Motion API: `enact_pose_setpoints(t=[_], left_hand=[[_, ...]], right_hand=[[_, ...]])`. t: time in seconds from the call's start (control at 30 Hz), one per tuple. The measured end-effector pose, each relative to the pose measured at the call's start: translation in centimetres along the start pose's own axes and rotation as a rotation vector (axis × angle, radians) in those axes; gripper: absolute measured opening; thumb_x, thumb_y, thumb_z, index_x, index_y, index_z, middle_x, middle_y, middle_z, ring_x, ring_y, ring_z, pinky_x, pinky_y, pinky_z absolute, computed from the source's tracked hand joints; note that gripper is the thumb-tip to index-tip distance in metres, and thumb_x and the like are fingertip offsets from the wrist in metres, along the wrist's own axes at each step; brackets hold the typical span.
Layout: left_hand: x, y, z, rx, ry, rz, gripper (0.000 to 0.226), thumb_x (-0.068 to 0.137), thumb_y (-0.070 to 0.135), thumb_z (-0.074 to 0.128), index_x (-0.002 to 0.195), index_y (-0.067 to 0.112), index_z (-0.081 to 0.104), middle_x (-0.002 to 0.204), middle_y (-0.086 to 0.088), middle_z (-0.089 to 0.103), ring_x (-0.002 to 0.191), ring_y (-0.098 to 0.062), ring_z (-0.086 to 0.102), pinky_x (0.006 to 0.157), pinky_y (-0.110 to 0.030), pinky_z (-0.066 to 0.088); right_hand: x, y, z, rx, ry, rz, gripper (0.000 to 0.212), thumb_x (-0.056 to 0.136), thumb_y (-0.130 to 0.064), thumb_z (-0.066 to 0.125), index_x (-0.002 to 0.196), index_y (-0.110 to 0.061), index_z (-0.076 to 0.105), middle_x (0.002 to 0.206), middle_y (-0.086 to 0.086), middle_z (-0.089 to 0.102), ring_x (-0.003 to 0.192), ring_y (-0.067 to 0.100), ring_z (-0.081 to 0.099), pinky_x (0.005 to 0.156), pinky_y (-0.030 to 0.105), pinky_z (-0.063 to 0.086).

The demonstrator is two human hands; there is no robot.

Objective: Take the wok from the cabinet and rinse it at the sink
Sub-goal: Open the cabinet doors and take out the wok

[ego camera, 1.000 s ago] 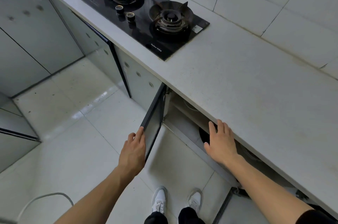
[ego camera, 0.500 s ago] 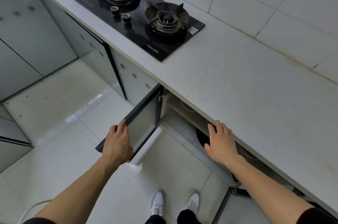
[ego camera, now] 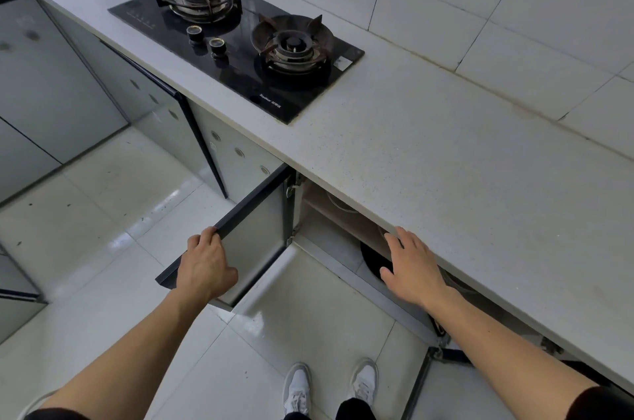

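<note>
A dark round wok [ego camera: 374,260] lies inside the open cabinet under the counter; only a small black part of it shows past the shelf and my right hand. My left hand [ego camera: 206,267] grips the top edge of the left cabinet door [ego camera: 255,241], which stands swung wide open. My right hand [ego camera: 410,267] hovers with fingers spread at the cabinet opening, just below the countertop edge, in front of the wok and not holding it. No sink is in view.
A black two-burner gas stove [ego camera: 236,38] sits in the pale countertop [ego camera: 446,172]. A second cabinet door [ego camera: 417,385] hangs open at lower right by my feet. More closed cabinet fronts [ego camera: 51,83] line the left. Glossy tiled floor [ego camera: 113,213] lies below.
My left hand has swung the left cabinet door outward from nearly edge-on to wide open. My right hand has stayed at the cabinet opening.
</note>
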State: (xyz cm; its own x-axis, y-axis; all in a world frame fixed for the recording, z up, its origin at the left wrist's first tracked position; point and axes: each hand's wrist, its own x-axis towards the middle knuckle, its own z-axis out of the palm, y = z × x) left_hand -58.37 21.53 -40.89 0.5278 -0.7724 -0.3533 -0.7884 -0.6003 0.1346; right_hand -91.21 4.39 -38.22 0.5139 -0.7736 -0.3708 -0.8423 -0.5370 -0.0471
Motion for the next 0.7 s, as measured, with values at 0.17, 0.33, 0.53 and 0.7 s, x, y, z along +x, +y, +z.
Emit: enact_pose_setpoints(t=[0.17,0.33,0.53,0.7], left_hand=[[0.2,-0.2,-0.2,0.016,-0.021,0.007,0.060,0.075,0.027,0.057,0.128,0.003,0.045,0.143,-0.004,0.033,0.125,-0.029,0.034,0.093,-0.037,0.048],[-0.3,1.3,-0.5,0.052,-0.009,0.006,0.052,0.079,0.032,0.057,0.123,0.008,0.046,0.139,-0.007,0.038,0.124,-0.030,0.037,0.094,-0.040,0.046],[-2.1,6.4,-0.8,-0.029,0.025,0.136,0.062,0.085,0.033,0.056,0.139,0.008,0.038,0.152,-0.010,0.030,0.139,-0.031,0.025,0.108,-0.044,0.036],[-5.0,10.0,-0.3,-0.055,0.023,0.203,0.062,0.087,0.033,0.057,0.141,0.009,0.038,0.155,-0.011,0.026,0.143,-0.030,0.018,0.113,-0.044,0.030]], right_hand=[[-0.7,-0.3,-0.1,0.034,0.016,0.031,0.072,0.093,-0.039,0.051,0.150,-0.015,0.015,0.159,0.014,0.009,0.146,0.030,0.011,0.118,0.045,0.018],[-2.1,-0.3,-0.3,0.067,0.055,0.042,0.071,0.092,-0.039,0.051,0.150,-0.014,0.017,0.158,0.014,0.013,0.145,0.031,0.013,0.117,0.045,0.021],[-5.8,0.9,0.1,0.136,0.127,0.089,0.070,0.093,-0.038,0.050,0.149,-0.013,0.019,0.158,0.011,0.014,0.143,0.028,0.017,0.116,0.042,0.023],[-11.3,2.2,1.9,0.230,0.136,0.178,0.069,0.095,-0.039,0.049,0.151,-0.015,0.015,0.160,0.012,0.009,0.146,0.029,0.009,0.119,0.041,0.016]])
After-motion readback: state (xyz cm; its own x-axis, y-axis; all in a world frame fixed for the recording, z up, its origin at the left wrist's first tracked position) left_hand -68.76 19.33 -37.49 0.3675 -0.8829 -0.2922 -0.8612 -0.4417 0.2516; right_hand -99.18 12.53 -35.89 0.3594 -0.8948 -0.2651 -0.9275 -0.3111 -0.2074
